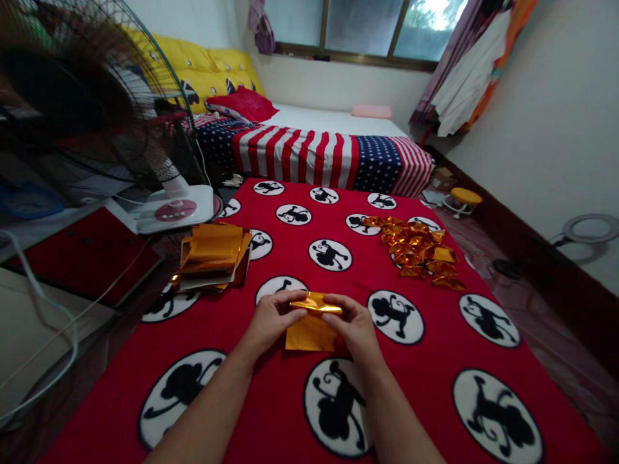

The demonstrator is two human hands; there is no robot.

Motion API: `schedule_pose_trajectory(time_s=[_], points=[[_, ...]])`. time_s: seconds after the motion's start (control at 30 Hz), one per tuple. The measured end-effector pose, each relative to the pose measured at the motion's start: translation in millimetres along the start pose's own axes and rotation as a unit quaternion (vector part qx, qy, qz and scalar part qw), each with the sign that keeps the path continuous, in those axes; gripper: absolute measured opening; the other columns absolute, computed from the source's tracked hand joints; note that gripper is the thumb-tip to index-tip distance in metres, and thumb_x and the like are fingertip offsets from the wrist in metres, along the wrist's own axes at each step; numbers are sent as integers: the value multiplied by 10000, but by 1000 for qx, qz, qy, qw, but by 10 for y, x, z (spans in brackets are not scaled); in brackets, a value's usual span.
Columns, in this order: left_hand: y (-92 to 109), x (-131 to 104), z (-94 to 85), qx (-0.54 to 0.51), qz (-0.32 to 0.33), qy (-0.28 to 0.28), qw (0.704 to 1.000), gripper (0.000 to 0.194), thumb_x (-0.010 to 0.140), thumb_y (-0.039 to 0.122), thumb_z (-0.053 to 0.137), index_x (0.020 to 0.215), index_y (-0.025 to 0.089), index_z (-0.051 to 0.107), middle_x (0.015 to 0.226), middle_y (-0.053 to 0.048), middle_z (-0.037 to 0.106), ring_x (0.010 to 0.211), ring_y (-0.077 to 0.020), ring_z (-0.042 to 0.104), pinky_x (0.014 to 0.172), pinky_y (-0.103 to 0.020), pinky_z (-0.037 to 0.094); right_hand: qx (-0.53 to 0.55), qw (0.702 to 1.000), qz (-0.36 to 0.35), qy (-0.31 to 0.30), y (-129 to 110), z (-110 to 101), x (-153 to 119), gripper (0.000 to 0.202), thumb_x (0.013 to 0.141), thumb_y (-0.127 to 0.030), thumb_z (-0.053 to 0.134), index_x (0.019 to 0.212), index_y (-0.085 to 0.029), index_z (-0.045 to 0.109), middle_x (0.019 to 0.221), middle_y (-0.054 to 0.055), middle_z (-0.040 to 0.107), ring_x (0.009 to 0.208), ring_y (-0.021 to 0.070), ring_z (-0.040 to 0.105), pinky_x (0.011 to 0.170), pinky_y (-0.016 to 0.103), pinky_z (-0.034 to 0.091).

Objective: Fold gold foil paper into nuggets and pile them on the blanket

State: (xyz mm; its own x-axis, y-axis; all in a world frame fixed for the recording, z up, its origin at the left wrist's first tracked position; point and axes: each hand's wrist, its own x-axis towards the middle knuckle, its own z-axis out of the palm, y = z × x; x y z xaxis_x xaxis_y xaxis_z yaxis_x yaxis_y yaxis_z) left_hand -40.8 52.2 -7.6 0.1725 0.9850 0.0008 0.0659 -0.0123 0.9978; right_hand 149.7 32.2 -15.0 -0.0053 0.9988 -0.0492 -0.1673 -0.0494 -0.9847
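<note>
A sheet of gold foil paper (312, 333) lies over the red cloth in front of me, its far edge rolled or folded into a shiny band. My left hand (276, 317) pinches the left end of that band between thumb and fingers. At the right end, my right hand (352, 320) grips the same band, thumb on the near side. The near part of the sheet hangs flat and orange below both thumbs. To the left rests a stack of gold paper (215, 251). Several folded gold pieces (416, 248) are heaped at the right.
The red cloth (333, 216) has black monkey figures in white ovals. An electric fan (176, 206) stands at the left, near a red board (87, 248). Beyond the cloth is a bed (314, 158) with a striped cover. A yellow stool (465, 196) is at the right.
</note>
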Motion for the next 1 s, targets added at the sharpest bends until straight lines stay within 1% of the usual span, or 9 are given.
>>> schedule_pose_trajectory(time_s=[0.13, 0.27, 0.37, 0.53, 0.67, 0.73, 0.8, 0.93, 1.0], points=[[26, -6, 13, 19, 10, 19, 1000, 270, 713, 237, 740, 972, 161, 757, 973, -91, 746, 877, -215, 684, 780, -290, 534, -37, 999, -19, -2, -21, 1, -1, 252, 709, -272, 763, 957, -233, 743, 987, 48, 734, 919, 226, 674, 852, 354, 521], [4, 12, 15, 22, 40, 43, 998, 167, 740, 248, 724, 879, 168, 771, 894, -74, 748, 826, -188, 676, 766, -270, 524, -54, 997, -45, 10, -20, 11, 7, 164, 749, -307, 733, 896, -239, 760, 920, 38, 723, 867, 209, 666, 810, 334, 518], [9, 26, 16, 22, 73, 54, 996, 91, 739, 237, 723, 775, 168, 770, 824, -64, 731, 787, -173, 663, 744, -256, 520, -56, 995, -76, 22, -19, 30, 15, 106, 766, -309, 718, 829, -239, 766, 908, 37, 695, 887, 205, 648, 803, 315, 505], [60, 17, 26, 4, 101, 52, 994, 61, 733, 223, 725, 742, 174, 761, 858, -59, 708, 805, -160, 651, 713, -232, 516, -51, 995, -80, 32, -14, 46, 10, 98, 755, -302, 727, 802, -224, 765, 896, 43, 671, 869, 202, 634, 763, 304, 499], [67, 5, 29, 2, 89, 64, 994, 65, 720, 220, 735, 695, 160, 738, 764, -42, 692, 741, -144, 638, 699, -223, 506, -37, 996, -62, 50, 10, 51, -12, 100, 723, -288, 752, 781, -209, 735, 851, 34, 680, 822, 191, 637, 732, 292, 496], [61, 4, 35, -7, 69, 63, 996, 77, 706, 225, 746, 700, 150, 729, 748, -40, 689, 719, -143, 637, 677, -221, 504, -10, 996, -45, 72, 26, 61, -19, 145, 685, -276, 781, 778, -206, 695, 784, 10, 672, 736, 166, 630, 674, 270, 494], [50, 6, 44, -35, 44, 65, 996, 113, 681, 232, 763, 743, 145, 724, 756, -41, 698, 709, -146, 645, 659, -223, 507, 19, 995, -39, 93, 38, 77, -20, 222, 651, -260, 805, 798, -209, 648, 765, -9, 666, 696, 150, 625, 646, 255, 495], [24, 13, 62, -90, 9, 77, 993, 251, 621, 233, 805, 840, 143, 720, 792, -43, 722, 725, -162, 672, 670, -239, 528, 45, 992, -48, 107, 32, 106, -17, 323, 635, -231, 812, 870, -218, 590, 836, -4, 680, 769, 161, 650, 687, 260, 515], [19, 13, 62, -103, 0, 69, 992, 279, 617, 232, 811, 866, 142, 723, 826, -50, 730, 760, -171, 684, 693, -248, 538, 52, 991, -47, 113, 15, 114, -17, 349, 631, -225, 810, 893, -220, 580, 838, -4, 682, 770, 163, 654, 681, 259, 518]])
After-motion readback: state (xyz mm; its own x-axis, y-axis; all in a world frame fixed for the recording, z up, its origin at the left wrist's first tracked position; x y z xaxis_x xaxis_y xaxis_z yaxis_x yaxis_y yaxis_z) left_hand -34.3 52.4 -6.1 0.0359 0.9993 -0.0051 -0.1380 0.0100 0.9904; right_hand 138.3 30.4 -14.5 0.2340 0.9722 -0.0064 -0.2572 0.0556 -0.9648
